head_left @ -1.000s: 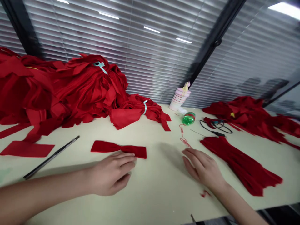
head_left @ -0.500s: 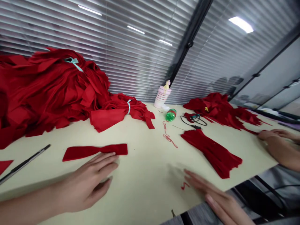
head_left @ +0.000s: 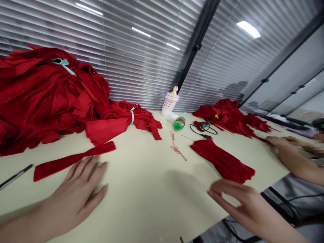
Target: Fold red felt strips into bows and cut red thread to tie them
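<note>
My left hand (head_left: 76,195) lies with its fingers spread, fingertips at the lower edge of a narrow red fabric strip (head_left: 68,162) that lies flat and slanted, pinched in at its middle. My right hand (head_left: 245,206) is raised over the table, thumb and index fingertips brought together. Whatever is between those fingertips, if anything, is too small to make out. Just beyond the right hand lies a stack of red fabric pieces (head_left: 220,160). A loose red thread (head_left: 174,146) trails toward me from a green and red thread ball (head_left: 179,124).
Big heaps of red fabric (head_left: 45,98) and a tied bundle (head_left: 124,118) fill the back left. A pen (head_left: 16,177) lies left. A pink cup (head_left: 170,104), a black cable (head_left: 205,130) and more red fabric (head_left: 225,116) stand behind. Another person's hands (head_left: 286,145) work at right.
My left hand and the red strip have shifted left, and the strip is more tilted. My right hand has gone from flat to a pinch; the short thread scrap near it no longer shows.
</note>
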Motion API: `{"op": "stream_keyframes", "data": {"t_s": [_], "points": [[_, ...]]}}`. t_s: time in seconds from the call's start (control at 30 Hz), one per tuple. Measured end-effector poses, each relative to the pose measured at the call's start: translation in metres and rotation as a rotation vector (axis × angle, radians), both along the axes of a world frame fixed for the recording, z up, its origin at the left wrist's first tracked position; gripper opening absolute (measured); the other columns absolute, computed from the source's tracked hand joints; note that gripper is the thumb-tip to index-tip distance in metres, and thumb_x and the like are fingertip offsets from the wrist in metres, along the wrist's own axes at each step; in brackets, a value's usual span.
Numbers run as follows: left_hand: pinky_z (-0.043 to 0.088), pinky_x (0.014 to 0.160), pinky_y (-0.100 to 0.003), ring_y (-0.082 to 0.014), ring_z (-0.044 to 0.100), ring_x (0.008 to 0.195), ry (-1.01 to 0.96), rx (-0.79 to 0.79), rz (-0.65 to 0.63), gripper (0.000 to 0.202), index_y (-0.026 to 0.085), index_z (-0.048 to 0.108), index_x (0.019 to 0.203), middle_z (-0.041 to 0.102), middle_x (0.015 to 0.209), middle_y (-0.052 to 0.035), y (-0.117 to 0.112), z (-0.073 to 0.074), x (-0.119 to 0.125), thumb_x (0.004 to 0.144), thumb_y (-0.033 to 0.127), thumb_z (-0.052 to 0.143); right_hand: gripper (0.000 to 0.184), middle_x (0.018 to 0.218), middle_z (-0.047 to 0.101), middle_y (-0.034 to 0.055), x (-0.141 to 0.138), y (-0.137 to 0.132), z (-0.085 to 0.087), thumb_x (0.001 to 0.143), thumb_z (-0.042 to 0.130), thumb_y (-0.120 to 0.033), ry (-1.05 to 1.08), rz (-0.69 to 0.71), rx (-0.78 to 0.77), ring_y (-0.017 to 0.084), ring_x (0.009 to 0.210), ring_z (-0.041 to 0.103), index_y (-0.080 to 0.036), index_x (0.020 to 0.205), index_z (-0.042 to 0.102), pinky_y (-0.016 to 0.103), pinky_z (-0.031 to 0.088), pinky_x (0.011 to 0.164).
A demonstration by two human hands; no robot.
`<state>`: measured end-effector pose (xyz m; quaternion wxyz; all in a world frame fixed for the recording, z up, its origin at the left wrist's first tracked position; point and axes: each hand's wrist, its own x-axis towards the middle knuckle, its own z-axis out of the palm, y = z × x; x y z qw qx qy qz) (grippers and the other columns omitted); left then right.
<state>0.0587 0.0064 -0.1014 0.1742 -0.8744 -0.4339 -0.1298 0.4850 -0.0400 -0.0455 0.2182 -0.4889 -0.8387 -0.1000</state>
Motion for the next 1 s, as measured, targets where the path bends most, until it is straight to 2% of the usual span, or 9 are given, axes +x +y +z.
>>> {"op": "stream_keyframes", "data": {"t_s": [0.1, 0.23, 0.37, 0.47, 0.5, 0.6, 0.73, 0.8, 1.0], "points": [[0.045, 0.091, -0.046, -0.0342, 0.038, 0.126, -0.013, -0.038, -0.042, 0.060, 0.018, 0.037, 0.136, 0.036, 0.140, -0.0149, 0.011, 0.002, -0.007, 0.083, 0.045, 0.049, 0.024, 0.094, 0.065, 0.0095, -0.009, 0.055, -0.006, 0.087, 0.048, -0.035, 0.006, -0.061, -0.026, 0.016, 0.072, 0.065, -0.018, 0.094, 0.062, 0.024, 0.055, 0.056], [0.047, 0.091, -0.044, -0.0320, 0.039, 0.125, -0.064, -0.073, -0.049, 0.055, 0.021, 0.042, 0.133, 0.037, 0.141, -0.0112, 0.021, 0.006, -0.011, 0.083, 0.042, 0.052, 0.045, 0.125, 0.051, 0.0236, -0.029, 0.099, -0.021, 0.088, 0.043, -0.039, -0.218, -0.211, -0.051, 0.031, 0.101, 0.061, -0.007, 0.119, 0.053, 0.043, 0.053, 0.078], [0.047, 0.094, -0.040, -0.0301, 0.037, 0.127, -0.081, -0.054, -0.075, 0.051, 0.020, 0.044, 0.131, 0.036, 0.142, -0.0097, 0.016, 0.007, -0.006, 0.084, 0.036, 0.051, 0.061, 0.124, 0.048, 0.0305, -0.079, 0.075, -0.030, 0.085, 0.044, -0.049, -0.367, -0.066, -0.141, 0.038, 0.111, 0.053, 0.000, 0.121, 0.051, 0.050, 0.050, 0.081], [0.041, 0.102, -0.033, -0.0235, 0.034, 0.130, -0.069, -0.055, -0.186, 0.046, 0.020, 0.044, 0.131, 0.034, 0.143, -0.0047, 0.003, 0.013, 0.004, 0.085, 0.020, 0.046, 0.071, 0.130, 0.046, 0.0232, -0.124, 0.038, -0.035, 0.080, 0.045, -0.062, -0.322, 0.253, -0.125, 0.039, 0.114, 0.049, -0.008, 0.127, 0.046, 0.054, 0.046, 0.084], [0.038, 0.105, -0.032, -0.0215, 0.034, 0.130, -0.040, -0.051, -0.255, 0.048, 0.020, 0.043, 0.132, 0.034, 0.143, -0.0034, -0.002, 0.017, 0.007, 0.084, 0.017, 0.046, 0.068, 0.129, 0.049, 0.0196, -0.137, 0.030, -0.037, 0.079, 0.046, -0.063, -0.274, 0.362, -0.101, 0.038, 0.114, 0.050, -0.013, 0.125, 0.049, 0.051, 0.047, 0.082], [0.034, 0.107, -0.027, -0.0193, 0.030, 0.133, 0.048, -0.129, -0.433, 0.058, 0.015, 0.035, 0.138, 0.033, 0.144, -0.0038, -0.013, 0.032, 0.018, 0.082, 0.020, 0.049, 0.021, 0.112, 0.063, 0.0049, -0.163, 0.021, -0.040, 0.087, 0.049, -0.028, -0.042, 0.601, -0.010, 0.020, 0.105, 0.057, -0.021, 0.105, 0.058, 0.032, 0.046, 0.084], [0.034, 0.107, -0.030, -0.0198, 0.033, 0.131, 0.125, -0.312, -0.497, 0.062, 0.014, 0.033, 0.139, 0.031, 0.144, -0.0039, -0.016, 0.049, 0.025, 0.082, 0.031, 0.050, 0.018, 0.064, 0.062, -0.0017, -0.161, 0.050, -0.030, 0.082, 0.048, -0.012, 0.246, 0.742, 0.013, 0.010, 0.067, 0.059, -0.017, 0.065, 0.053, 0.030, 0.046, 0.079], [0.035, 0.106, -0.033, -0.0212, 0.035, 0.130, 0.156, -0.353, -0.491, 0.057, 0.016, 0.040, 0.135, 0.035, 0.142, -0.0036, -0.015, 0.054, 0.027, 0.080, 0.029, 0.052, 0.008, 0.075, 0.065, 0.0049, -0.151, 0.070, -0.026, 0.079, 0.052, -0.012, 0.313, 0.660, -0.003, 0.014, 0.072, 0.061, -0.016, 0.076, 0.059, 0.031, 0.050, 0.072], [0.040, 0.102, -0.034, -0.0232, 0.049, 0.117, 0.077, -0.129, -0.414, 0.041, 0.013, 0.056, 0.117, 0.057, 0.124, -0.0067, -0.012, 0.043, 0.027, 0.077, 0.021, 0.052, 0.052, 0.136, 0.044, 0.0127, -0.128, 0.099, -0.031, 0.086, 0.050, -0.027, 0.191, 0.469, -0.432, 0.021, 0.125, 0.043, -0.018, 0.136, 0.038, 0.036, 0.045, 0.097]]}}
